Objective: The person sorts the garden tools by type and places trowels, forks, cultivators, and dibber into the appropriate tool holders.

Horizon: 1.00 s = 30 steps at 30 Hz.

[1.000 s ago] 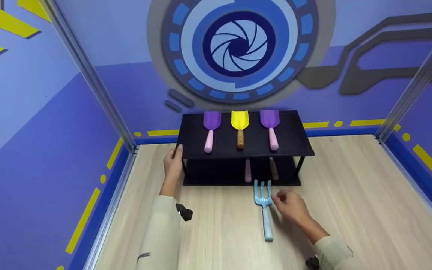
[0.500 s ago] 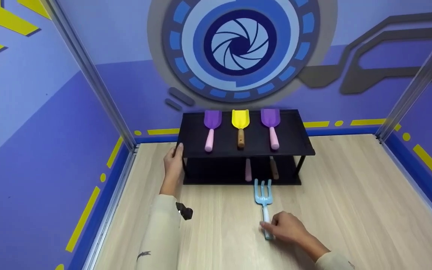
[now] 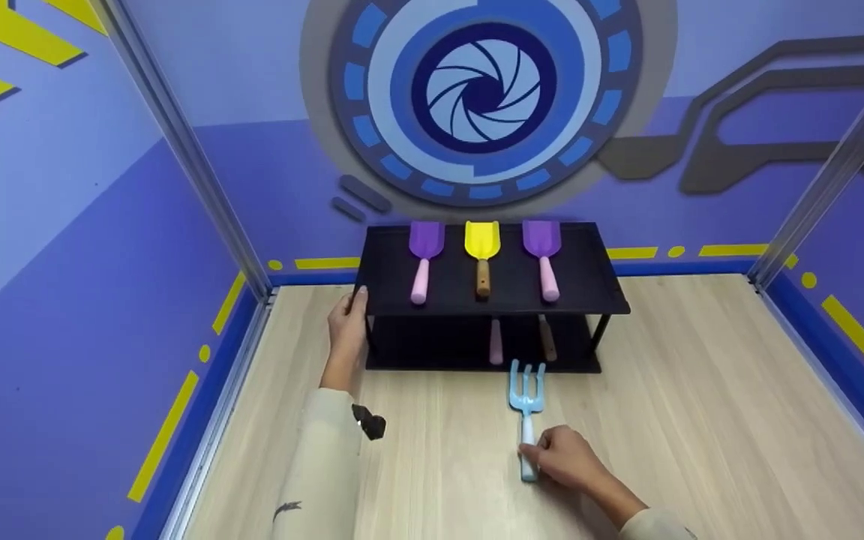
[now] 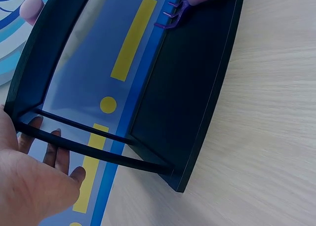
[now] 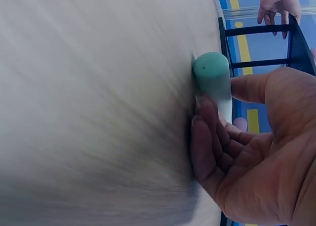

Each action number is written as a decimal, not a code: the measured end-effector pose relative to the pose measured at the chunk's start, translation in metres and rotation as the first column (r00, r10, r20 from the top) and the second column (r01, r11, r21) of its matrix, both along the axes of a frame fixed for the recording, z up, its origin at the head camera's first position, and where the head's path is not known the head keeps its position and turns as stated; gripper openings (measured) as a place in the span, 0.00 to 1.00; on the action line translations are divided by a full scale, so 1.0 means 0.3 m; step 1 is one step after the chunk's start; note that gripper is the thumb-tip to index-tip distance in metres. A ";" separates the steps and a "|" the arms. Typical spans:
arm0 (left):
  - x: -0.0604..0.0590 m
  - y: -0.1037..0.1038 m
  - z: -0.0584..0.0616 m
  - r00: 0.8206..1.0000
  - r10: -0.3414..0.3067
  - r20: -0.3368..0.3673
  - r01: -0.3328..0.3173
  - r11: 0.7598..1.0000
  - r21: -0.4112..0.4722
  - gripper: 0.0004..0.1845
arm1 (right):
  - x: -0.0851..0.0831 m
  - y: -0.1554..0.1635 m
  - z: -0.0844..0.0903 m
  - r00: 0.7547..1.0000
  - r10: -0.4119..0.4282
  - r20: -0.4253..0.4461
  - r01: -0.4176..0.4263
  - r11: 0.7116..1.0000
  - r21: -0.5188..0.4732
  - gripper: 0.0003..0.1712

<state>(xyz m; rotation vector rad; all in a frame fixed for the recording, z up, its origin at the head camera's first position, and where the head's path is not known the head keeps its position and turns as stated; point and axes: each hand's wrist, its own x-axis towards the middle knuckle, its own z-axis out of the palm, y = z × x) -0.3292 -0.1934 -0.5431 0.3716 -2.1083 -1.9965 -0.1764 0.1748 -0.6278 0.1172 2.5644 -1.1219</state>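
Observation:
My right hand [image 3: 568,457] pinches the handle of a light-blue three-tined garden hand fork [image 3: 527,397] between thumb and fingers. The fork lies on the table with its tines toward the shelf; its handle's rounded end [image 5: 211,65] shows in the right wrist view. My left hand [image 3: 346,326] grips the upper left edge of a black two-tier shelf [image 3: 454,289]. In the left wrist view, the left hand's fingers [image 4: 61,159] reach past the shelf's side bars.
On the top tier lie a purple scoop [image 3: 426,240], a yellow scoop [image 3: 482,240] and another purple scoop [image 3: 541,238]. The lower tier holds a pink-handled purple fork [image 4: 180,11] and a brown-handled tool [image 3: 547,341], its head hidden. Patterned walls [image 3: 252,187] enclose the table.
My right hand has moved from beside the tines down to the handle and taken hold of it. The handle end has shifted slightly left. My left hand stays at the shelf.

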 end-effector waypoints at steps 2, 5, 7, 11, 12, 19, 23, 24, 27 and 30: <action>0.000 0.001 0.001 1.000 -0.006 -0.003 0.006 1.000 0.002 0.20 | 0.003 0.000 0.001 1.000 -0.005 0.017 0.006 1.000 -0.021 0.17; 0.003 0.001 0.008 1.000 0.000 -0.013 -0.001 1.000 -0.018 0.20 | 0.010 -0.001 0.003 1.000 -0.002 0.012 0.002 0.999 -0.046 0.16; 0.000 0.000 0.009 1.000 0.006 -0.015 -0.006 0.999 -0.033 0.20 | 0.013 -0.004 0.005 1.000 0.010 0.004 -0.009 0.998 -0.059 0.15; -0.004 -0.002 0.009 1.000 0.010 -0.008 -0.011 0.999 -0.040 0.19 | 0.011 -0.017 0.002 0.998 0.044 -0.037 -0.046 0.997 -0.058 0.14; -0.005 -0.003 0.008 1.000 0.011 -0.007 -0.011 0.999 -0.035 0.19 | 0.010 -0.021 0.001 0.998 0.050 -0.049 -0.053 0.997 -0.057 0.14; 0.000 0.000 -0.002 1.000 0.006 -0.018 -0.007 1.000 -0.030 0.20 | -0.007 -0.056 -0.004 0.991 0.060 -0.121 -0.063 0.998 -0.023 0.15; 0.002 0.001 -0.004 1.000 -0.004 -0.022 0.003 0.999 -0.040 0.20 | -0.017 -0.071 -0.005 0.990 0.053 -0.132 -0.056 0.998 -0.018 0.15; 0.002 0.001 -0.004 1.000 -0.007 -0.024 0.006 0.999 -0.040 0.20 | -0.019 -0.073 -0.005 0.989 0.052 -0.142 -0.055 0.998 -0.020 0.15; 0.002 0.004 -0.003 1.000 -0.011 -0.021 0.010 1.000 -0.029 0.20 | -0.024 -0.076 -0.002 0.985 0.053 -0.162 -0.059 0.998 -0.032 0.15; 0.002 0.005 -0.003 1.000 -0.002 -0.019 0.002 1.000 -0.020 0.21 | -0.032 -0.080 0.001 0.982 0.062 -0.177 -0.069 0.997 -0.036 0.15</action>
